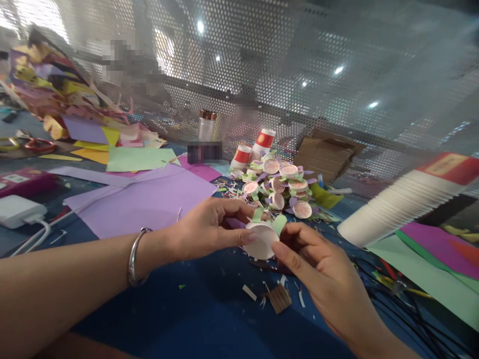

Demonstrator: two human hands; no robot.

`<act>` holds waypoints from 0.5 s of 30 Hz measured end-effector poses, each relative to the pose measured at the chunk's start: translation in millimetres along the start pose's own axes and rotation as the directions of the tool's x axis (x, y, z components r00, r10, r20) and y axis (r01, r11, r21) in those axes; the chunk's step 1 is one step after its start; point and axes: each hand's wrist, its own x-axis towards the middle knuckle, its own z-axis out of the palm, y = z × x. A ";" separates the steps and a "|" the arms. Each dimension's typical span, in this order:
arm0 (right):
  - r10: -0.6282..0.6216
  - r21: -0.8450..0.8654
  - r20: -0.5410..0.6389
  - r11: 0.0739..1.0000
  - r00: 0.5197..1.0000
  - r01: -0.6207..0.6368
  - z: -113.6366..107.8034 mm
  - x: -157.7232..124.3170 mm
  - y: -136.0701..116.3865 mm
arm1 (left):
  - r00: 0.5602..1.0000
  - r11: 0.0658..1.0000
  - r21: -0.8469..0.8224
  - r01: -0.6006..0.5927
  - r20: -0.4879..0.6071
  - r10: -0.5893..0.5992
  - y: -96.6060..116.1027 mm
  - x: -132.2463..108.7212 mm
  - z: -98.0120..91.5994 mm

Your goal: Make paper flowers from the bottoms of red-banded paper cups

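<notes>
Both my hands hold a small white paper cup bottom (262, 240) with green paper strips stuck to its rim. My left hand (209, 227), with a silver bangle on the wrist, pinches its left side between thumb and fingers. My right hand (314, 267) grips the right side, fingers curled near a green strip (279, 223). Just behind lies a pile of finished cup flowers (279, 187) with green and purple petals.
A blue table (209, 319) carries paper scraps and a brown corrugated bit (279, 298). Purple sheet (149, 197) lies left, green and purple sheets at right under a lying stack of white cups (396, 204). Red-white cups (258, 147), glue bottle (206, 124), scissors (35, 144), white charger (17, 209), mesh wall behind.
</notes>
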 end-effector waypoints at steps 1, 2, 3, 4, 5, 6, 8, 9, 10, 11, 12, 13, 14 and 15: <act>0.001 -0.012 0.001 1.000 1.000 -0.001 -0.3 0.3 0.1 | 1.000 1.000 0.000 0.002 0.000 -0.002 -0.1 -0.1 0.3; 0.007 -0.023 0.001 1.000 1.000 -0.007 -0.6 0.6 0.3 | 1.000 1.000 -0.002 0.001 0.002 -0.001 -0.1 -0.1 0.5; 0.016 -0.028 0.000 0.999 1.000 -0.016 -0.9 1.0 0.5 | 1.000 1.000 -0.007 -0.004 0.005 0.004 -0.1 0.1 0.5; 0.024 -0.027 -0.006 0.999 1.000 -0.024 -1.3 1.3 1.0 | 1.000 1.000 -0.009 -0.010 0.006 0.010 0.0 0.3 0.3; 0.026 -0.024 -0.024 0.999 0.999 -0.026 -1.6 1.7 1.8 | 1.000 1.000 -0.004 -0.016 0.001 0.016 0.2 0.7 0.0; 0.014 -0.029 -0.054 0.999 0.998 -0.016 -2.0 1.9 2.8 | 1.000 1.000 0.008 -0.018 -0.011 0.018 0.3 1.0 -0.4; -0.050 -0.086 -0.138 0.996 0.989 0.038 -2.7 1.7 4.8 | 0.999 0.998 0.061 -0.008 -0.040 0.010 0.8 1.0 -1.1; -0.107 -0.144 -0.172 0.986 0.979 0.083 -2.9 1.2 5.6 | 0.999 0.995 0.100 -0.001 -0.051 0.006 1.1 0.7 -1.2; -0.176 -0.217 -0.187 0.967 0.966 0.134 -3.1 0.4 5.9 | 0.998 0.990 0.139 0.007 -0.057 0.001 1.4 0.1 -1.0; -0.248 -0.291 -0.179 0.938 0.952 0.190 -3.0 -0.6 5.7 | 0.998 0.984 0.175 0.013 -0.055 -0.004 1.8 -0.7 -0.5; -0.319 -0.359 -0.154 0.900 0.935 0.248 -2.8 -1.8 5.0 | 0.999 0.979 0.205 0.017 -0.047 -0.008 2.3 -1.7 0.2; -0.380 -0.417 -0.115 0.857 0.918 0.303 -2.5 -2.9 4.1 | 0.999 0.974 0.225 0.021 -0.034 -0.013 2.9 -2.7 1.2; -0.434 -0.463 -0.071 0.812 0.898 0.356 -2.1 -3.9 3.1 | 1.000 0.972 0.234 0.023 -0.020 -0.018 3.6 -3.8 2.4; -0.476 -0.497 -0.031 0.770 0.879 0.400 -1.6 -4.7 2.1 | 1.000 0.971 0.237 0.027 -0.008 -0.026 4.3 -4.8 3.6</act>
